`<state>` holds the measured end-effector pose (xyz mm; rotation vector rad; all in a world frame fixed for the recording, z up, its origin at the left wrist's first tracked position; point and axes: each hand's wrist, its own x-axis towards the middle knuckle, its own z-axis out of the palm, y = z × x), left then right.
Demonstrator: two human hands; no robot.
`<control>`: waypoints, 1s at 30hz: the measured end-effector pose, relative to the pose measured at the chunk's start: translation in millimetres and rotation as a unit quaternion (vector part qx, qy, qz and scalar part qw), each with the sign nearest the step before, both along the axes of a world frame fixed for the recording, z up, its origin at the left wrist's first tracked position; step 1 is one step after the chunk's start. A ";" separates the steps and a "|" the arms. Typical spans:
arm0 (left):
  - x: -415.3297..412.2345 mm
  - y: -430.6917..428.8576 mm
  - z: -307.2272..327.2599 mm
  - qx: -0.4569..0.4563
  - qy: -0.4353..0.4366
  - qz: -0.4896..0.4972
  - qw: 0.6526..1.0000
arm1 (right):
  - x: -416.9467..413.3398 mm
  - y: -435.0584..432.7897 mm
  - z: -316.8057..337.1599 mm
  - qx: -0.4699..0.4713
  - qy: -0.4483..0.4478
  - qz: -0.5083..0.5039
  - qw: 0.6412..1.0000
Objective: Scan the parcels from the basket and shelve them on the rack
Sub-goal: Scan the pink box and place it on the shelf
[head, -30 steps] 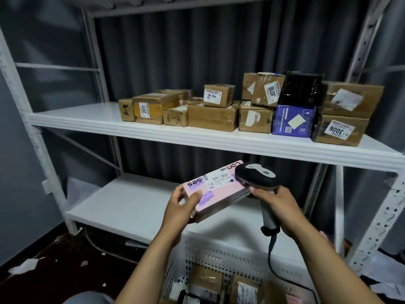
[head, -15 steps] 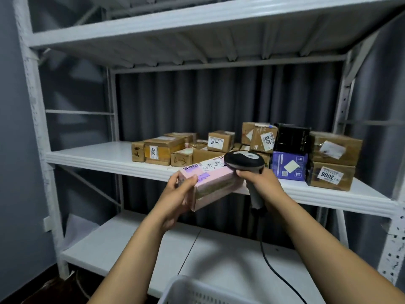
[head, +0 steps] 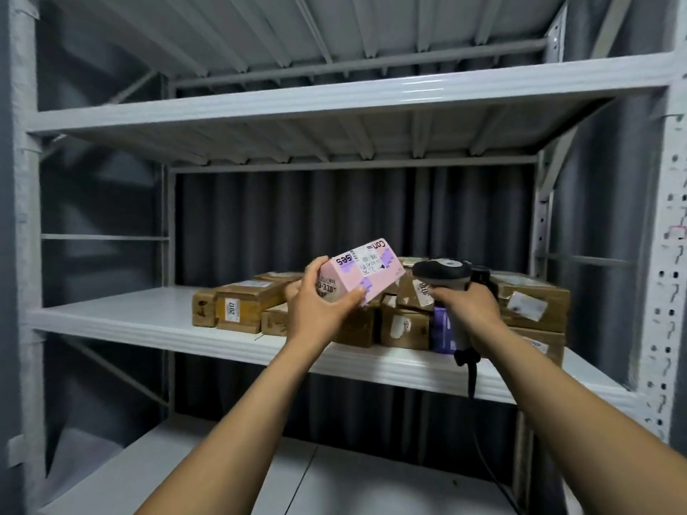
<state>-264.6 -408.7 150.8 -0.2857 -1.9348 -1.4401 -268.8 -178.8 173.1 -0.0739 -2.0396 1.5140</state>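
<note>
We see the left hand (head: 316, 310) holding a long pink cardboard parcel (head: 366, 276) with white labels and purple marks. Its grip is closed round the near end of the parcel. The thumb lies along the lower edge of the end face and the fingers curl over the upper corner. The parcel is in the air and tilted, with its far end pointing to about 2 o'clock. It is in front of and a little above the brown cardboard boxes (head: 241, 306) that stand on the middle white metal shelf (head: 111, 314) of the rack. We cannot tell if it touches any of them.

At 3 o'clock from the parcel, the right hand (head: 470, 310) holds a black and grey handheld barcode scanner (head: 442, 273). Its grip is wrapped round the handle. The head of the scanner points to 9 o'clock, near the far end of the parcel but apart from it. A dark cable (head: 472, 381) hangs from the handle towards 6 o'clock, across the shelf edge.

Just beside the right hand, a purple box (head: 442, 328) shows partly among the brown ones. At 12 o'clock there is the upper white shelf (head: 334, 102), and at 6 o'clock the lower white shelf (head: 223, 477). A dark pleated curtain (head: 297, 224) hangs behind the rack.
</note>
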 end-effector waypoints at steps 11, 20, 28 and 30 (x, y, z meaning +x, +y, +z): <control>-40.7 41.1 3.7 -0.248 0.037 0.125 0.960 | -11.0 23.9 11.5 0.071 -0.003 -0.006 0.997; -82.2 56.4 0.7 -0.270 0.010 0.106 0.957 | -33.1 29.7 16.7 0.087 -0.005 -0.018 0.996; -127.7 66.9 -7.6 -0.180 -0.026 0.027 0.983 | -40.9 30.7 15.2 0.117 -0.027 -0.023 0.992; -132.7 66.3 -7.6 -0.184 -0.033 0.022 0.982 | -43.2 30.0 14.3 0.122 -0.029 -0.021 0.992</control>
